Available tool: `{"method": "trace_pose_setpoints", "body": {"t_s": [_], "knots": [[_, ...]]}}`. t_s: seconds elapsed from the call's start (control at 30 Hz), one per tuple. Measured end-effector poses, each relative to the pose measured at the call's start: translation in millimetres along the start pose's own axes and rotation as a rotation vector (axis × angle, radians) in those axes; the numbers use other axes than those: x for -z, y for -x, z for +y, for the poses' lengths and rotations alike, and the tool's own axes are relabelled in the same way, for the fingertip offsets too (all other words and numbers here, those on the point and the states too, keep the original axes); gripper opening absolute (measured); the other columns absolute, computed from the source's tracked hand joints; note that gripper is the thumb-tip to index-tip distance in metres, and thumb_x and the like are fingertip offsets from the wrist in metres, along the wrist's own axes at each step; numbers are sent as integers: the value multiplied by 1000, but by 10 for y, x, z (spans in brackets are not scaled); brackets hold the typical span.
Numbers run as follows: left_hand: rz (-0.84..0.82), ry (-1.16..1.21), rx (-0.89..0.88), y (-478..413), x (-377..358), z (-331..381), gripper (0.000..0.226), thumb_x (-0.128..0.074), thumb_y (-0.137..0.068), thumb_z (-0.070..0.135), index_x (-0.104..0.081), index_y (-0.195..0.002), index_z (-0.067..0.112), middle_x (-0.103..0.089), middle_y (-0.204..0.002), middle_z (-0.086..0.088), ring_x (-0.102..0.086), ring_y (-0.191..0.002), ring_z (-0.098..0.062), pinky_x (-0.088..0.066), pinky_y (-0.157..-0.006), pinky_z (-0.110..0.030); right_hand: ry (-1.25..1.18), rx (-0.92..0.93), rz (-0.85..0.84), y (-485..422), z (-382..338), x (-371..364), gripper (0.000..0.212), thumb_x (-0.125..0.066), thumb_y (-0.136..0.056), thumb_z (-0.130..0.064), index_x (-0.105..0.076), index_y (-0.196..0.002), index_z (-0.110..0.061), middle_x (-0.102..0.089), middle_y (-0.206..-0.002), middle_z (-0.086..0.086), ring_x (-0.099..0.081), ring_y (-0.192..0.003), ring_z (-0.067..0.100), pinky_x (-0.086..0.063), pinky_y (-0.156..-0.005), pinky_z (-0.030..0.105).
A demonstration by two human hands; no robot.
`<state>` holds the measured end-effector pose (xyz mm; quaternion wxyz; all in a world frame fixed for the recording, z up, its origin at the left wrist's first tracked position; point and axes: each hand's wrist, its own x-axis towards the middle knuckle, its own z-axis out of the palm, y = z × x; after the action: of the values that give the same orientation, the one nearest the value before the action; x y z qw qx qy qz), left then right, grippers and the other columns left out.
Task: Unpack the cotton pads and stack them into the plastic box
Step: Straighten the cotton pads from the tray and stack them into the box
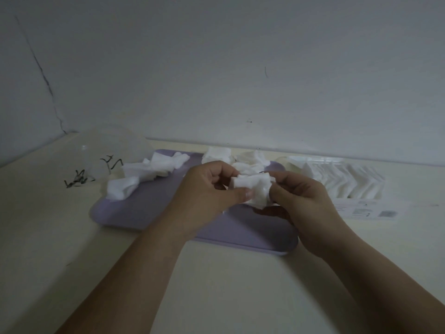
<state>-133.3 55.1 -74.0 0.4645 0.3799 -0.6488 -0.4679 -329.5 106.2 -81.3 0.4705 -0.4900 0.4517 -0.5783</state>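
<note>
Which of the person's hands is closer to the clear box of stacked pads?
Right. The right hand sits just left of the box; the left hand is farther left, over the tray.

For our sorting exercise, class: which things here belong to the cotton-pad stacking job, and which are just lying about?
Job: left hand, right hand, held cotton pads, loose cotton pads, purple tray, plastic box part-filled with pads.
Lying about: black twisted wires, clear plastic bag, printed label.
</note>
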Motion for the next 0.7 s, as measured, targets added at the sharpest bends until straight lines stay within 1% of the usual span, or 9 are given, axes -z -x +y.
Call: {"method": "trace_pose_setpoints", "body": {"t_s": [0.07,0.13,0.23,0.33,0.4,0.47,0.53,0.63,0.7], "knots": [[-12,0,-8,13,-22,4,24,-93,-67,20,-76,-83,27,-74,-81,2,-60,-72,-18,-51,-68,-39,-46,-29,-22,8,-42,-17,27,-57,-106,-10,-84,-103,-12,-81,-109,13,-75,-103,31,-63,-86,47],[-7,-45,-27,16,-49,2,22,-93,-72,17,-75,-84,23,-72,-76,4,-61,-68,-15,-50,-66,-35,-58,-14,-52,17,-59,-24,23,-69,-99,-26,-80,-109,-8,-79,-109,13,-74,-103,30,-62,-91,50],[49,-231,-128,29,-92,10,31,-90,-76,22,-71,-98,31,-71,-82,4,-62,-67,-4,-50,-65,-24,18,24,20,17,-17,-56,36,-81,-87,-14,-71,-121,-6,-81,-104,13,-76,-98,29,-65,-86,44],[34,-625,-453,60,-122,2,63,-84,-72,27,-64,-131,29,-61,-127,11,-60,-112,-5,-50,-95,-23,118,24,121,29,-35,-67,48,-79,-90,-1,-63,-134,-12,-82,-92,10,-79,-88,29,-65,-81,44],[-31,-804,-492,80,-170,-12,83,-83,-66,35,-56,-143,26,-55,-143,10,-50,-132,-14,-44,-109,-37,267,37,112,37,-53,-40,59,-82,-88,-8,-57,-141,-19,-80,-78,0,-78,-79,21,-63,-81,40],[-45,-899,-456,77,-205,-30,88,-84,-65,44,-52,-145,23,-57,-144,7,-44,-139,-19,-42,-111,-48,341,37,88,50,-64,-51,67,-84,-86,-15,-53,-145,-24,-72,-64,-12,-70,-65,7,-54,-73,28],[-25,-926,-481,71,-233,-56,77,-84,-69,42,-59,-138,19,-64,-137,2,-47,-138,-20,-43,-110,-47,344,31,65,54,-45,-65,72,-85,-85,-18,-50,-148,-24,-72,-65,-14,-69,-65,2,-50,-73,23],[-35,-840,-528,72,-258,-26,57,-81,-73,28,-67,-127,18,-71,-125,0,-60,-120,-19,-45,-102,-33,294,7,51,39,-27,-73,69,-87,-85,-18,-53,-145,-21,-75,-68,-17,-71,-69,-1,-54,-73,20],[-20,-787,-529,92,-264,15,56,-81,-72,19,-68,-126,21,-72,-122,2,-62,-113,-17,-48,-97,-30,168,-36,-23,32,-52,-75,61,-88,-85,-15,-60,-139,-10,-81,-81,-5,-79,-82,14,-63,-87,38]]}}
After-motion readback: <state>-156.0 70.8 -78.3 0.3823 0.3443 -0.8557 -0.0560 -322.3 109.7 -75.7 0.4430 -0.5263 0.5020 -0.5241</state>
